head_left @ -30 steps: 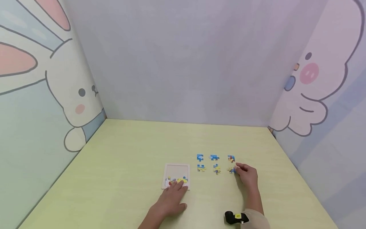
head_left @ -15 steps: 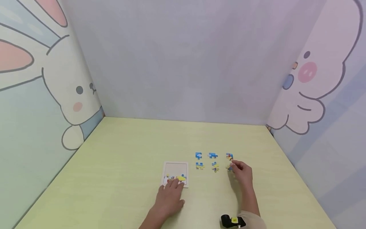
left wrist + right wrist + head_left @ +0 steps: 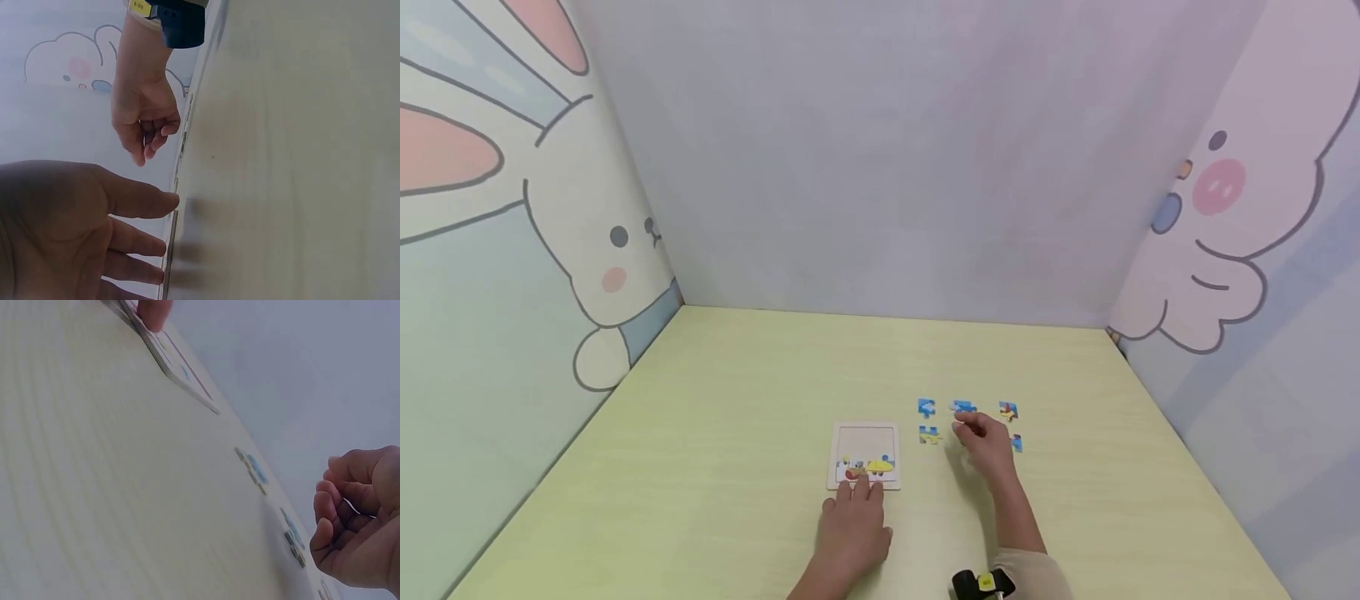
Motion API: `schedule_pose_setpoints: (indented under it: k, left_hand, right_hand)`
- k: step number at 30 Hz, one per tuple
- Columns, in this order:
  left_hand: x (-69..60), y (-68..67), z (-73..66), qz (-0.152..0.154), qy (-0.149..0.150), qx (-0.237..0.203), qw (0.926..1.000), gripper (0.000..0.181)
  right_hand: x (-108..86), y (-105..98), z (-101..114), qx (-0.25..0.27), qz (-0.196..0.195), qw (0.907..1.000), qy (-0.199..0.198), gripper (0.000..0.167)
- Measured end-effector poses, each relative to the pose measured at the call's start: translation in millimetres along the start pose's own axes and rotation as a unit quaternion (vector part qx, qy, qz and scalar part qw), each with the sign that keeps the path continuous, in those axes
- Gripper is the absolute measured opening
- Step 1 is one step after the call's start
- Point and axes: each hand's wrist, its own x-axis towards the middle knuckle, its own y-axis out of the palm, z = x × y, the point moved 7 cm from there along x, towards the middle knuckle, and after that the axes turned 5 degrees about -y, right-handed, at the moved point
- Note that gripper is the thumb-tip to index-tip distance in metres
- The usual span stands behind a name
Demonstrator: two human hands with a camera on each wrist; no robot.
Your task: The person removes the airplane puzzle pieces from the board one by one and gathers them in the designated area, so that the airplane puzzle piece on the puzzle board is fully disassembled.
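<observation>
A square puzzle tray (image 3: 867, 429) lies flat, with colourful joined pieces along its lower part. My left hand (image 3: 853, 529) rests its straight fingertips on the tray's near edge; the left wrist view shows its palm (image 3: 56, 231) side-on. Right of the tray, loose pieces lie in two rows, among them a blue one (image 3: 927, 407) and a blue-and-yellow one (image 3: 929, 435). Over the middle of the lower row is my right hand (image 3: 988, 450), hiding what is under it. In the right wrist view the hand (image 3: 359, 519) has curled fingers, thumb and forefinger together, nothing visible between them.
Further right lie a red-and-blue piece (image 3: 1008, 410) and a partly hidden blue one (image 3: 1017, 443). A black wrist device (image 3: 983, 583) sits at my right sleeve. Walls (image 3: 880, 167) with cartoon animals stand behind and beside the pale yellow-green table (image 3: 737, 375).
My right hand has moved left from the lower right piece to above the middle of the lower row. My left hand has slid slightly towards me, uncovering more of the pieces in the tray.
</observation>
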Motion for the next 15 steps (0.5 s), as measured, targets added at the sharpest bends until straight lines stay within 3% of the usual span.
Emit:
schedule_pose_setpoints:
  k: [4, 9, 15]
  left_hand:
    - [0.2, 0.1, -1.2, -0.002, -0.006, 0.01, 0.9999, 0.057]
    - [1.8, 0.7, 2.8, 0.016, -0.013, 0.024, 0.9995, 0.058]
    - [3.1, 0.7, 4.4, 0.03, -0.009, 0.022, 0.9993, 0.061]
  right_hand:
    - [-0.9, 24, 13, 0.007, 0.022, 0.9993, -0.03, 0.021]
    - [-4.1, 51, 28, 0.023, 0.068, 0.9958, -0.057, 0.02]
    - [-7.6, 79, 40, 0.014, 0.129, 0.9873, -0.091, 0.019]
